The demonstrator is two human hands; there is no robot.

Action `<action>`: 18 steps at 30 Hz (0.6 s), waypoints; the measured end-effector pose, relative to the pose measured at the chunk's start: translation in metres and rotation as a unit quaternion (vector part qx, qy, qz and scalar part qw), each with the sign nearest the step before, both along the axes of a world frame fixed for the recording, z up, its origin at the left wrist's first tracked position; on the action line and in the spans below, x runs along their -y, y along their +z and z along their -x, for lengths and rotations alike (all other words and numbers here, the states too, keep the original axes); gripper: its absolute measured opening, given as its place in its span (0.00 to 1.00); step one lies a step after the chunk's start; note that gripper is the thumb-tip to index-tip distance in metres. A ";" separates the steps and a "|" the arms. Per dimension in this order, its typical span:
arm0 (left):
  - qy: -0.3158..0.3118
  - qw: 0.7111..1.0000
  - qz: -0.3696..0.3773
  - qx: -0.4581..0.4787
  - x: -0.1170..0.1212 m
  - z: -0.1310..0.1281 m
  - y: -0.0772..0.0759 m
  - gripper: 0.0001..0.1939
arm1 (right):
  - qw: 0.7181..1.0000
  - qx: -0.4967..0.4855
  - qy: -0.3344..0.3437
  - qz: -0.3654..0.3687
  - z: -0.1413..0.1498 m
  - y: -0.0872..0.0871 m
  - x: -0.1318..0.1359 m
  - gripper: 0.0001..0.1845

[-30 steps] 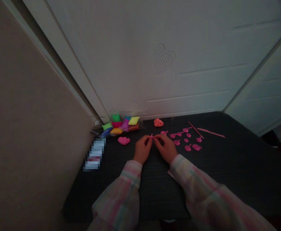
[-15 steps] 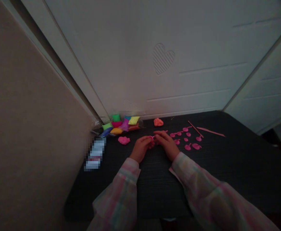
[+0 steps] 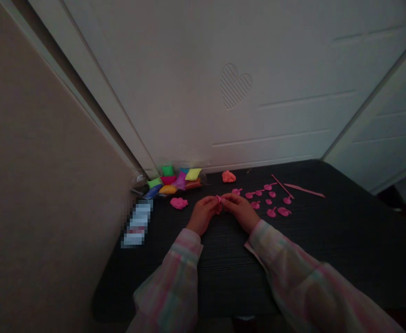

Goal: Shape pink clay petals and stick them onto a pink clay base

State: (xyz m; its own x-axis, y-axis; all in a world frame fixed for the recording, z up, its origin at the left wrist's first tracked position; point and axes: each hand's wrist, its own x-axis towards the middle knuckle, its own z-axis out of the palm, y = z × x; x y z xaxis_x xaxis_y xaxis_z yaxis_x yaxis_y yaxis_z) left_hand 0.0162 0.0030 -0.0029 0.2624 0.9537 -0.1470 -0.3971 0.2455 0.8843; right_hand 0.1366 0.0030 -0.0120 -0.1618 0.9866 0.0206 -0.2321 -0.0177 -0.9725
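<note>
My left hand (image 3: 203, 214) and my right hand (image 3: 240, 210) meet above the middle of the black table. Between their fingertips is a small piece of pink modelling clay (image 3: 218, 199), mostly covered by the fingers. Both hands are closed in a pinch on it. To the left of my left hand lies a lump of pink clay (image 3: 179, 203). Beyond and to the right of my right hand are several small flat pink clay pieces (image 3: 271, 212), some with thin stems. An orange clay lump (image 3: 228, 176) rests behind the hands.
Several colourful clay packets (image 3: 168, 189) in clear plastic lie at the back left of the table (image 3: 223, 277). A blurred-out pale item (image 3: 138, 223) is at the left edge. Two thin pink tools, a stick (image 3: 282, 186) and a flat blade (image 3: 304, 190), lie at the right. A white panel (image 3: 175, 92) rises behind.
My right fingers have drawn down and in to pinch the pink clay beside my left fingertips. A pink piece behind my right hand now shows more fully.
</note>
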 end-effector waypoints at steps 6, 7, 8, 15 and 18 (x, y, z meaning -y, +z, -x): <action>-0.007 1.000 -0.003 -0.012 0.000 0.000 0.000 0.08 | 1.000 -0.001 0.009 0.001 0.000 0.002 0.001 0.10; -0.008 1.000 -0.008 -0.020 0.000 0.001 0.000 0.08 | 1.000 -0.002 0.010 0.001 0.000 0.002 0.001 0.10; -0.009 0.999 -0.014 -0.030 0.000 0.001 0.000 0.08 | 1.000 -0.001 0.012 0.000 -0.001 0.002 0.001 0.10; 0.000 0.997 -0.036 -0.074 -0.001 0.000 -0.001 0.10 | 1.000 0.008 0.011 -0.007 0.000 0.000 0.000 0.12; -0.013 0.997 -0.028 -0.071 0.000 0.000 0.000 0.12 | 1.000 -0.001 0.008 -0.008 0.000 -0.003 -0.001 0.12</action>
State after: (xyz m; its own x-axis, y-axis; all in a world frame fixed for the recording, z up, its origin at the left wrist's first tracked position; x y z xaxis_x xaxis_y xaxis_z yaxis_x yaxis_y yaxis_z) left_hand 0.0165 0.0033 -0.0030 0.2675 0.9545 -0.1319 -0.2610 0.2036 0.9436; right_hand 0.1366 0.0042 -0.0147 -0.1779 0.9834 0.0371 -0.2336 -0.0055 -0.9723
